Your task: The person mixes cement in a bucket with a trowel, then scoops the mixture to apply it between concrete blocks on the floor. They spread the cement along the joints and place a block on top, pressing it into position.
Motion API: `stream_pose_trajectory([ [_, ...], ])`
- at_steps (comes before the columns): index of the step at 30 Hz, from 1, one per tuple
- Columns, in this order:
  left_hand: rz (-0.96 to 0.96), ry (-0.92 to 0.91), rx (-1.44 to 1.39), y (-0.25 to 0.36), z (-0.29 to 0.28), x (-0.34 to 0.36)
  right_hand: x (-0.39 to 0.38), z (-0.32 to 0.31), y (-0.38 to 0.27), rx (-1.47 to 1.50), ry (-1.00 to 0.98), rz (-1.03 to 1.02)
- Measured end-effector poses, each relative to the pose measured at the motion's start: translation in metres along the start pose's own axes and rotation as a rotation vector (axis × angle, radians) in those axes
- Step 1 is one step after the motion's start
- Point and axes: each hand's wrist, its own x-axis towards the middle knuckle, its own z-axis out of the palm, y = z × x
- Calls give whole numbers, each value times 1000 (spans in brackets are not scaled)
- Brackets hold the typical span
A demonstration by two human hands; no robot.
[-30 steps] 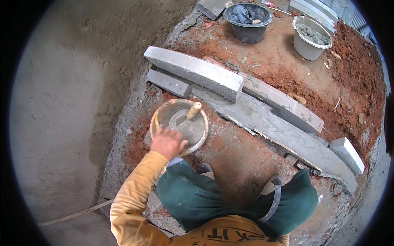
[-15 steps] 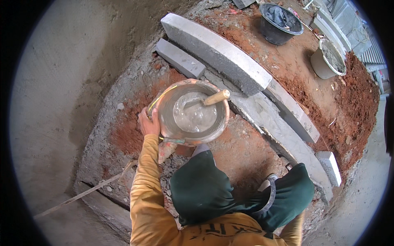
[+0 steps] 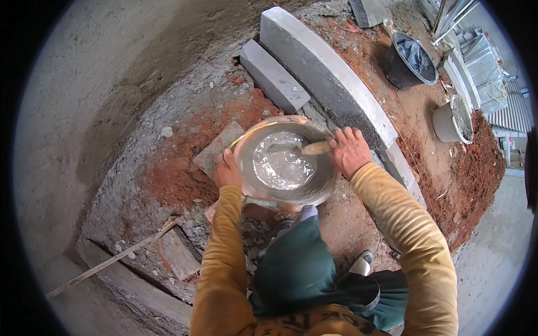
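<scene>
soft, kinda flat light overall, hard white glints off the wet mix [image 3: 284, 163] in the bucket [image 3: 323, 171], top of the long block [image 3: 332, 70] super pale, wall [image 3: 84, 112] dimmer, middle decently sharp, black fisheye ring, straight edges bowing

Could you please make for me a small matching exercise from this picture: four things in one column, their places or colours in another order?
Things:
1. left hand
2. right hand
3. tool handle
4. tub

Places or colours:
A. black, beyond the long grey block
B. at the right side of the near bucket
C. pale wood colour
D. at the left side of the near bucket

Right pairs: 1-D, 2-B, 3-C, 4-A
</scene>
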Motion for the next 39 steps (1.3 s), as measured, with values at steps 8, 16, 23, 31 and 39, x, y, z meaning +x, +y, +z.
stream_pose_trajectory([
  [8, -13, -40, -74, -5, -5, 15, 23, 33, -56, -129, -341, -184],
  [16, 21, -49, -431, -8, 7, 2, -15, -40, 2, -125, -547, -314],
  [23, -44, -22, -466, 29, 9, -32, -14, 0, -44, -59, -367, -395],
  [31, -176, -51, -554, 48, 11, -62, -45, 20, -34, 925, -497, -323],
  [39, -154, -64, -609, 50, 16, -50, -34, -12, -1, 647, -261, -181],
])
